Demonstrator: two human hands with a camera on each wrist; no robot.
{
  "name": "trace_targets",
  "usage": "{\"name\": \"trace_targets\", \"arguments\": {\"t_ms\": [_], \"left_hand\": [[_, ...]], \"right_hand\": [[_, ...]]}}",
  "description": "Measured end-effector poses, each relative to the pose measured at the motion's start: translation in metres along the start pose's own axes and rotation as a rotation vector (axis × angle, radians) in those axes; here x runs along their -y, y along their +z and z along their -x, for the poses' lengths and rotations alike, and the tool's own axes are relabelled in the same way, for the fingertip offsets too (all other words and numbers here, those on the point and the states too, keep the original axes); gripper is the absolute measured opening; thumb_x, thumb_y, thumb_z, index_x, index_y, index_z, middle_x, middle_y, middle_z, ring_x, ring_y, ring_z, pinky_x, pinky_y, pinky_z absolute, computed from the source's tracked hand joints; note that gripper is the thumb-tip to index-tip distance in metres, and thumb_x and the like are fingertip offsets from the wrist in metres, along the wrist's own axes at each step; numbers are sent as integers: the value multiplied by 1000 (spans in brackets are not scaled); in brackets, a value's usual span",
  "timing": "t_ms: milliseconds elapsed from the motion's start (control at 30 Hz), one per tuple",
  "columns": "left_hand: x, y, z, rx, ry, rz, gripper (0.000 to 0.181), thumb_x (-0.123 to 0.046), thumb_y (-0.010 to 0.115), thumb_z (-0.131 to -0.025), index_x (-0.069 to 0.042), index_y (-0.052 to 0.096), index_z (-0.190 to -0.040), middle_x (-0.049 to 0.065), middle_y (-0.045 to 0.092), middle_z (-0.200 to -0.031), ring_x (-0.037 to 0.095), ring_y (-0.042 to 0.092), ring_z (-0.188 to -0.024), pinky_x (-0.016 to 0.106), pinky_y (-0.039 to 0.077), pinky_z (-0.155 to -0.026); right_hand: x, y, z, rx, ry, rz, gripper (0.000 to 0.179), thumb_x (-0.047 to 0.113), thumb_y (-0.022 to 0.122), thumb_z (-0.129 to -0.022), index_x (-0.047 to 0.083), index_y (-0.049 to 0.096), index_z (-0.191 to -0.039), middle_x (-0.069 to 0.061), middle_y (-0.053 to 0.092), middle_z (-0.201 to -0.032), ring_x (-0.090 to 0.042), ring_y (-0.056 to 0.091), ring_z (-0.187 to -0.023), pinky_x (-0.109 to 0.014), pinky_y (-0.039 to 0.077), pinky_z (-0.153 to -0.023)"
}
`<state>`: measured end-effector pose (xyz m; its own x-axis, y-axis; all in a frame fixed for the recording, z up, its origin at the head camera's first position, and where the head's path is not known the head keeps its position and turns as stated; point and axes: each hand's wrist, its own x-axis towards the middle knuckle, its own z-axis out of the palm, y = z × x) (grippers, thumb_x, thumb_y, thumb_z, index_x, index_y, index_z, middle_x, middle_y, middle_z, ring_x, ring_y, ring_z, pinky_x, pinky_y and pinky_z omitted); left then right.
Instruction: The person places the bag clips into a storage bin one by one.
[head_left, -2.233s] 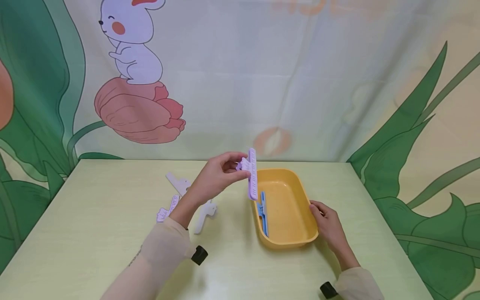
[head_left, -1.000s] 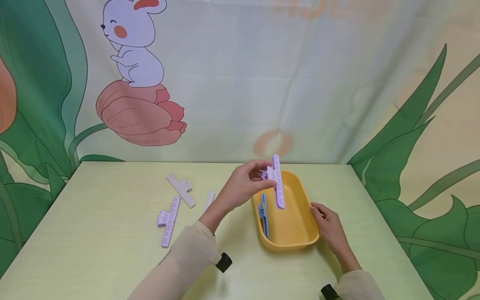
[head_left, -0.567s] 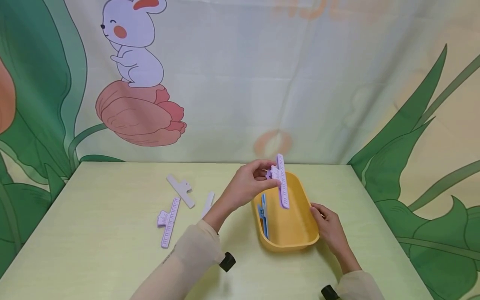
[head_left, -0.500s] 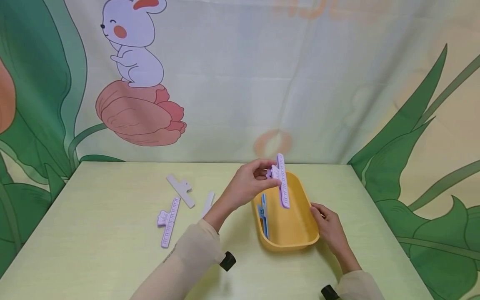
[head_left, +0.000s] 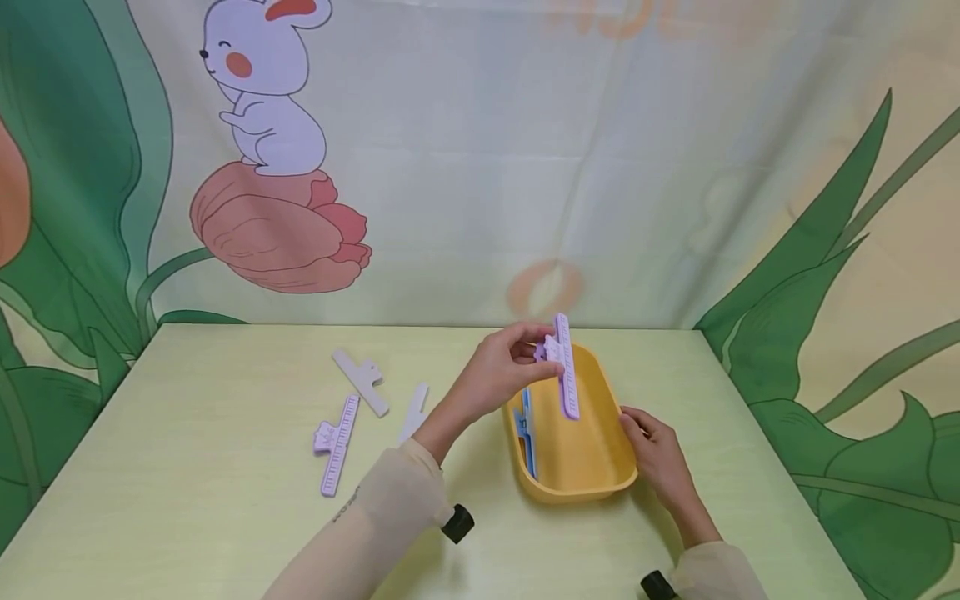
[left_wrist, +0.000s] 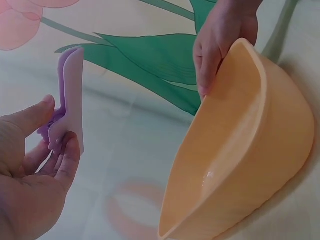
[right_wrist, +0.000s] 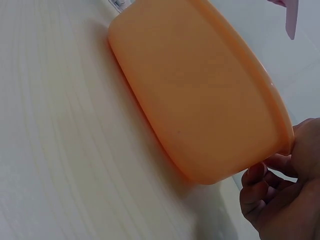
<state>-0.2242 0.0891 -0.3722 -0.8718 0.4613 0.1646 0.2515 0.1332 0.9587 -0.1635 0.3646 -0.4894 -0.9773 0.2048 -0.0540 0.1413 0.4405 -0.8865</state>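
Note:
My left hand [head_left: 491,367] pinches a purple sealing clip [head_left: 567,379] by its handles, with the long ruler-marked bar pointing up and down. In the head view it overlaps the yellow tray [head_left: 585,454]; the left wrist view shows the clip [left_wrist: 74,100] raised, apart from the tray wall [left_wrist: 285,125]. My right hand [head_left: 660,450] grips the tray's right rim, thumb on top and fingers curled underneath, as the right wrist view shows. Inside the tray, a blue clip [head_left: 528,433] leans along the left wall.
Left of the tray, another purple clip [head_left: 341,446] and a pale clip [head_left: 362,383] lie on the table [head_left: 187,467]. A second pale clip [head_left: 415,412] is partly hidden behind my left forearm. A printed curtain [head_left: 465,167] hangs behind the table's far edge.
My left hand has carried the purple clip rightward from the tray's left rim to over the tray, then dipped slightly in the last half second. The right hand keeps its hold.

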Motion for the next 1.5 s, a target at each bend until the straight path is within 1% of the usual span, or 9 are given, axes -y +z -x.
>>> {"name": "trace_targets", "arguments": {"t_ms": [200,400,600,867,1067,1167,1267,1333,1500], "left_hand": [[8,5,-1,10,-9,-12,50,-17,81,-91,-5,63,-137,6,68,-114,20,63,-100,28,55,-88],[16,10,1,13,-41,-60,50,-18,81,-92,-6,64,-136,5,69,-112,19,63,-98,28,55,-86],[25,15,1,11,-73,-75,50,-17,81,-92,-6,63,-138,5,69,-112,18,63,-98,29,56,-85],[38,21,0,10,-98,-133,50,-19,82,-91,-6,64,-136,4,70,-111,17,64,-96,29,56,-83],[48,23,-1,12,-130,-147,50,-20,83,-91,-5,65,-135,4,69,-109,17,63,-95,27,56,-80],[53,25,-2,9,-113,-167,50,-19,84,-90,-4,65,-133,5,69,-107,17,62,-94,27,55,-80],[57,27,-2,13,-79,-193,49,-17,84,-89,-3,66,-132,5,68,-107,17,61,-93,27,55,-79],[60,29,-2,20,-60,-210,49,-16,84,-88,-1,66,-131,6,68,-107,17,62,-92,26,55,-79],[64,32,-2,44,-37,-263,48,-13,84,-88,2,66,-130,7,68,-106,17,61,-89,23,54,-74]], "right_hand": [[1,0,-1,-5,-5,-1,43,28,50,-111,-1,60,-141,-22,62,-134,-28,62,-108,-16,53,-79],[0,0,-1,-9,0,10,43,29,50,-111,-1,60,-140,-22,62,-134,-28,62,-108,-16,53,-79],[1,0,-1,-11,-15,21,43,28,51,-111,-2,61,-140,-22,63,-134,-27,62,-108,-16,52,-79],[1,0,-1,-17,-15,23,43,29,50,-111,-1,61,-139,-21,63,-133,-27,61,-108,-15,51,-78],[-1,0,-1,-25,-13,31,42,29,50,-111,-1,62,-138,-20,64,-131,-24,62,-104,-16,52,-77],[-1,0,-2,-26,-18,33,41,28,51,-111,-1,63,-137,-20,65,-130,-22,62,-102,-17,52,-77],[-2,-1,-2,-25,-20,30,42,29,51,-111,-1,63,-137,-20,65,-130,-22,62,-102,-17,53,-77],[-2,-1,-2,-23,-20,29,42,29,51,-111,-1,63,-137,-20,65,-130,-22,63,-102,-18,53,-77],[-2,-1,-1,-20,-24,20,42,28,51,-111,-2,62,-138,-21,65,-130,-22,63,-102,-17,53,-77]]}}
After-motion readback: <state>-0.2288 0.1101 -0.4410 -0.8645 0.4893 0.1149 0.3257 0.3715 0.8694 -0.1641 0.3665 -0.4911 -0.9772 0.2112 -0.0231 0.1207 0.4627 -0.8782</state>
